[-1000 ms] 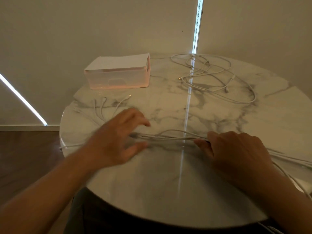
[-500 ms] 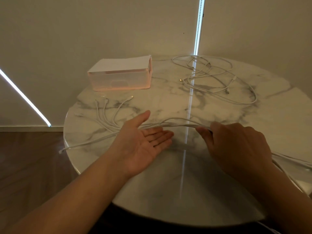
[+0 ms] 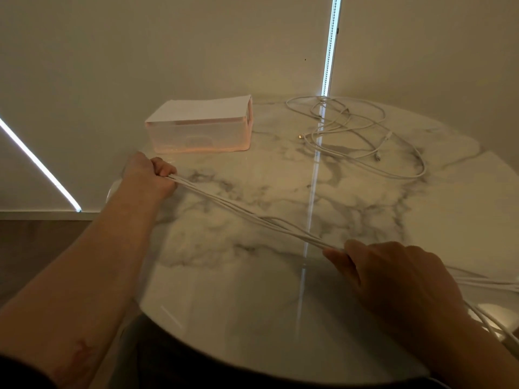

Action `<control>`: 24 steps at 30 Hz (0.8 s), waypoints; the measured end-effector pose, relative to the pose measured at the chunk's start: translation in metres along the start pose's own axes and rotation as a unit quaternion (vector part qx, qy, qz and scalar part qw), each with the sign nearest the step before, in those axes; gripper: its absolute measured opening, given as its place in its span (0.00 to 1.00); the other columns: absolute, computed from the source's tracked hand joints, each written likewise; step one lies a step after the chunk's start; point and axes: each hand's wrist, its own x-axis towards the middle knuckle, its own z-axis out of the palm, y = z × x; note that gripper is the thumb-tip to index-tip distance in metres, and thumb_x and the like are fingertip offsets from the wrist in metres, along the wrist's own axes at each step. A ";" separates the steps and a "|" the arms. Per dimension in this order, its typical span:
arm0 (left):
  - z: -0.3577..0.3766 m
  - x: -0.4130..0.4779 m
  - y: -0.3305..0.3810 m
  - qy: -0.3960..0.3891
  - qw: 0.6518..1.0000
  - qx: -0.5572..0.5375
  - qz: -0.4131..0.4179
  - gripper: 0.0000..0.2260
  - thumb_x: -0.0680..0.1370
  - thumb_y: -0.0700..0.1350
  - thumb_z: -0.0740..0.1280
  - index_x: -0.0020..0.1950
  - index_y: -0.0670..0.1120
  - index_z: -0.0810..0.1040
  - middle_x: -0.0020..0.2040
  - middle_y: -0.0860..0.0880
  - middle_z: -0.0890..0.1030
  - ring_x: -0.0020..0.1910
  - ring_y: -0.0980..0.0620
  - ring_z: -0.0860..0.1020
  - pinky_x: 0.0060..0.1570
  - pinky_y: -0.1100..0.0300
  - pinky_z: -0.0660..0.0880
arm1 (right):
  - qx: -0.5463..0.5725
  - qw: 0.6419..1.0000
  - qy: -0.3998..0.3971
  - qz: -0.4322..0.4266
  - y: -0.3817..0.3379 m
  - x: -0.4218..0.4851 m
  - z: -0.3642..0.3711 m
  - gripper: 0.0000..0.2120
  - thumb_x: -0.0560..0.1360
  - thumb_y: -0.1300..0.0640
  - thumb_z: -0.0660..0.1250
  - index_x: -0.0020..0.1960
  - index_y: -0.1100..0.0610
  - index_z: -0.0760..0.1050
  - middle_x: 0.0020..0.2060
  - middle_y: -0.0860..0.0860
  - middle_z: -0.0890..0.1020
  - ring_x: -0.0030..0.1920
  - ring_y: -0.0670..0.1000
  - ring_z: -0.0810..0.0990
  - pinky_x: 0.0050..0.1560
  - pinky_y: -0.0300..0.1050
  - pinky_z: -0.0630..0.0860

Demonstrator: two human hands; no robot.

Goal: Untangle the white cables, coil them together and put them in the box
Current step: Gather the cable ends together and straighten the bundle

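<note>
The left hand [image 3: 153,178], flat and open near the middle a moment before, had moved to the left edge of the round white marble table [image 3: 252,318] and squeezed the bunch of long white cables [image 3: 252,217] in a fist, near the see-through pink plastic box [image 3: 202,134]. The bunch now ran tight across to the right hand [image 3: 393,276], which still pinched it. Another white cable tangle [image 3: 362,127] lay far back, unmoved.

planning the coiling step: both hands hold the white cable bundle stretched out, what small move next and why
Probably bring the left hand toward the right hand to fold a first loop. Both grip the bundle of thin white cables, which runs straight between them over the round marble table, so it seems ready to coil for the translucent pink plastic box.
</note>
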 end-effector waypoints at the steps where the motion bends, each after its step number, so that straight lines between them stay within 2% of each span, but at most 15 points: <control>1: 0.000 0.001 -0.004 0.004 1.000 0.007 0.008 0.14 0.81 0.40 0.49 0.35 0.47 0.57 0.21 0.51 0.57 0.17 0.54 0.54 0.18 0.66 0.54 | -0.005 1.000 0.005 0.006 0.001 0.000 0.000 0.28 0.72 0.34 0.29 0.46 0.47 0.62 0.37 0.45 0.76 0.32 0.46 0.73 0.30 0.40 0.64; 3: -0.002 0.000 -0.013 0.009 1.000 0.007 0.026 0.14 0.78 0.35 0.44 0.35 0.46 0.58 0.20 0.51 0.57 0.16 0.54 0.53 0.18 0.66 0.53 | -0.009 1.000 0.017 0.020 0.005 -0.001 0.003 0.24 0.74 0.34 0.33 0.58 0.44 0.59 0.47 0.44 0.77 0.44 0.50 0.80 0.37 0.45 0.71; 5: 0.000 -0.003 -0.019 -0.005 1.000 -0.009 0.020 0.15 0.79 0.35 0.44 0.36 0.44 0.64 0.19 0.51 0.58 0.16 0.54 0.54 0.18 0.65 0.54 | -0.009 0.999 0.021 0.042 0.009 -0.001 0.006 0.24 0.76 0.34 0.40 0.63 0.43 0.61 0.49 0.44 0.73 0.50 0.52 0.77 0.39 0.47 0.73; 8: 0.001 0.002 -0.015 -0.035 0.998 -0.056 0.007 0.16 0.82 0.37 0.47 0.38 0.42 0.68 0.21 0.51 0.59 0.16 0.55 0.55 0.17 0.65 0.54 | 0.013 0.999 0.035 0.039 0.011 0.003 0.006 0.27 0.75 0.34 0.48 0.60 0.48 0.74 0.49 0.49 0.74 0.50 0.55 0.75 0.43 0.51 0.77; 11: -0.001 0.004 -0.013 -0.064 0.993 -0.102 -0.016 0.17 0.81 0.38 0.48 0.34 0.44 0.66 0.21 0.52 0.58 0.16 0.55 0.55 0.16 0.65 0.54 | 0.006 0.996 0.084 0.002 -0.003 0.018 -0.013 0.27 0.78 0.35 0.51 0.56 0.54 0.78 0.49 0.51 0.79 0.50 0.56 0.78 0.50 0.53 0.77; 13: -0.002 0.004 -0.014 -0.079 0.987 -0.133 -0.038 0.16 0.81 0.38 0.49 0.34 0.44 0.65 0.21 0.52 0.57 0.16 0.55 0.55 0.15 0.65 0.54 | 0.022 0.994 0.104 -0.037 -0.023 0.038 -0.035 0.26 0.77 0.37 0.51 0.56 0.54 0.78 0.49 0.51 0.80 0.51 0.56 0.78 0.52 0.53 0.75; 15: -0.002 0.004 -0.014 -0.087 0.983 -0.152 -0.052 0.16 0.81 0.38 0.49 0.34 0.45 0.65 0.21 0.52 0.57 0.16 0.55 0.55 0.15 0.65 0.54 | 0.079 0.991 0.083 -0.072 -0.047 0.063 -0.046 0.25 0.77 0.36 0.53 0.58 0.53 0.76 0.52 0.50 0.79 0.55 0.54 0.76 0.54 0.51 0.73; 17: -0.002 0.003 -0.014 -0.087 0.982 -0.157 -0.061 0.16 0.81 0.38 0.49 0.35 0.45 0.66 0.21 0.52 0.57 0.15 0.55 0.55 0.14 0.64 0.54 | 0.131 0.985 0.044 -0.100 -0.074 0.092 -0.036 0.23 0.77 0.37 0.58 0.57 0.55 0.75 0.53 0.52 0.79 0.55 0.54 0.76 0.51 0.48 0.72; 20: -0.003 0.000 -0.019 -0.097 0.979 -0.163 -0.071 0.17 0.82 0.40 0.50 0.34 0.45 0.67 0.20 0.52 0.58 0.15 0.56 0.55 0.14 0.64 0.54 | 0.171 0.975 -0.047 -0.136 -0.115 0.129 -0.011 0.17 0.78 0.40 0.61 0.50 0.54 0.70 0.46 0.52 0.77 0.48 0.55 0.77 0.44 0.45 0.69; 22: -0.004 0.002 -0.019 -0.110 0.979 -0.156 -0.077 0.18 0.83 0.42 0.50 0.34 0.45 0.66 0.20 0.52 0.58 0.15 0.56 0.55 0.14 0.65 0.53 | 0.209 0.966 -0.079 -0.126 -0.128 0.142 0.002 0.14 0.79 0.43 0.61 0.50 0.54 0.70 0.44 0.52 0.74 0.45 0.54 0.75 0.44 0.45 0.68; 24: -0.007 0.008 -0.013 -0.103 0.981 -0.146 -0.069 0.18 0.83 0.42 0.49 0.34 0.46 0.66 0.20 0.52 0.58 0.15 0.56 0.55 0.14 0.65 0.53 | 0.239 0.960 -0.095 -0.107 -0.126 0.141 0.009 0.12 0.81 0.46 0.59 0.46 0.55 0.69 0.41 0.50 0.72 0.43 0.54 0.73 0.44 0.46 0.69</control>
